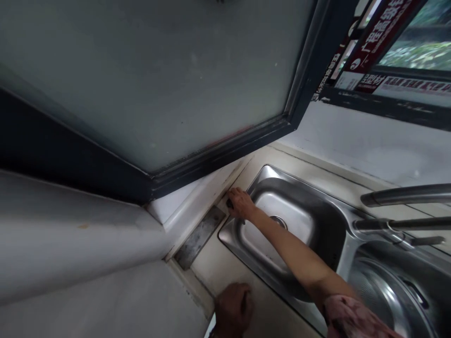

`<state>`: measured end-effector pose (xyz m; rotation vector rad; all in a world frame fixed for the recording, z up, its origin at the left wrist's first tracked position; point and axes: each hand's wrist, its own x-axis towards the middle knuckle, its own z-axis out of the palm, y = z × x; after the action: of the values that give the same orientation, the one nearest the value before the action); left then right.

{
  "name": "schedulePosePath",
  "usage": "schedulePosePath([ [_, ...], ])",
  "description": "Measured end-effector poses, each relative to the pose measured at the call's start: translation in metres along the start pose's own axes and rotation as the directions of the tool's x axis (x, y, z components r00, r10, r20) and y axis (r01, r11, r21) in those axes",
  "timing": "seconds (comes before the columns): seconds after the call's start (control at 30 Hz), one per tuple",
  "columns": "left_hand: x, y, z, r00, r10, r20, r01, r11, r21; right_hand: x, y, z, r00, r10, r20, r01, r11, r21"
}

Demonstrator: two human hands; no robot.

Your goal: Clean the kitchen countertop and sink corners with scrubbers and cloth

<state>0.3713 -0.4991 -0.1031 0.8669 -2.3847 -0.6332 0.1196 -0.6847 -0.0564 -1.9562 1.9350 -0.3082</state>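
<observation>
My right hand (241, 203) reaches across the left sink basin (282, 216) to the counter strip by the wall. Its fingers are curled round a small dark object (229, 203), mostly hidden by the hand. A thin dark tip (243, 222) shows below the palm. Close by, a flat rectangular metal piece (200, 237), grey and stained, lies along the wall edge; whether it joins the dark object I cannot tell. My left hand (233, 307) is low in the view over the counter's front part, fingers curled in, in shadow and somewhat blurred, with nothing visible in it.
A dark-framed frosted glass pane (225, 141) hangs over the counter from the upper left. At the right, a metal faucet (398, 225) spans the basins. The right basin holds a round metal colander (380, 291). A stickered window frame (366, 84) stands at the upper right.
</observation>
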Motion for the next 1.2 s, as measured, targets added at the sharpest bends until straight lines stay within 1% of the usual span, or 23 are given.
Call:
schedulePosePath([
  [0.1,0.003,0.001,-0.003,1.000,0.021,0.006,-0.020,1.000,-0.010,-0.007,-0.009,0.002,0.999,-0.026,0.019,0.025,0.999,0.023],
  [0.2,0.004,0.001,-0.004,1.000,0.029,0.005,-0.029,1.000,-0.009,-0.008,-0.010,0.001,1.000,-0.003,0.014,0.002,0.999,0.040],
  [0.3,0.003,-0.001,-0.001,1.000,0.020,-0.022,-0.020,1.000,-0.001,0.000,0.000,-0.004,0.993,0.112,-0.030,-0.111,0.993,0.040],
  [0.4,0.003,-0.002,0.001,0.999,0.024,-0.044,-0.025,1.000,-0.007,0.014,0.017,-0.013,0.966,0.248,-0.073,-0.248,0.969,0.014],
  [0.47,0.004,0.000,-0.001,0.999,0.033,-0.037,-0.034,0.999,-0.010,0.023,0.030,-0.019,0.955,0.283,-0.086,-0.285,0.958,-0.013],
  [0.53,0.006,0.002,-0.004,0.999,0.041,-0.023,-0.041,0.999,-0.008,0.028,0.039,-0.024,0.964,0.255,-0.081,-0.259,0.965,-0.044],
  [0.63,0.008,0.004,-0.005,0.999,0.038,-0.019,-0.038,0.999,-0.003,0.027,0.047,-0.025,0.992,0.121,-0.033,-0.124,0.989,-0.081],
  [0.7,0.006,0.003,-0.003,0.999,0.024,-0.023,-0.024,1.000,0.002,0.024,0.046,-0.023,0.998,0.056,-0.006,-0.057,0.994,-0.091],
  [0.87,0.001,0.003,0.000,1.000,-0.017,0.008,0.017,1.000,-0.011,0.012,0.029,-0.011,0.999,-0.043,0.027,0.045,0.996,-0.077],
  [1.07,0.002,0.003,-0.001,1.000,-0.015,0.013,0.015,0.999,-0.030,0.001,0.002,0.003,0.990,-0.137,0.042,0.138,0.990,-0.012],
  [1.2,0.000,0.000,0.000,1.000,-0.008,0.021,0.009,1.000,-0.027,0.003,-0.001,0.005,0.987,-0.161,0.001,0.160,0.986,0.054],
])
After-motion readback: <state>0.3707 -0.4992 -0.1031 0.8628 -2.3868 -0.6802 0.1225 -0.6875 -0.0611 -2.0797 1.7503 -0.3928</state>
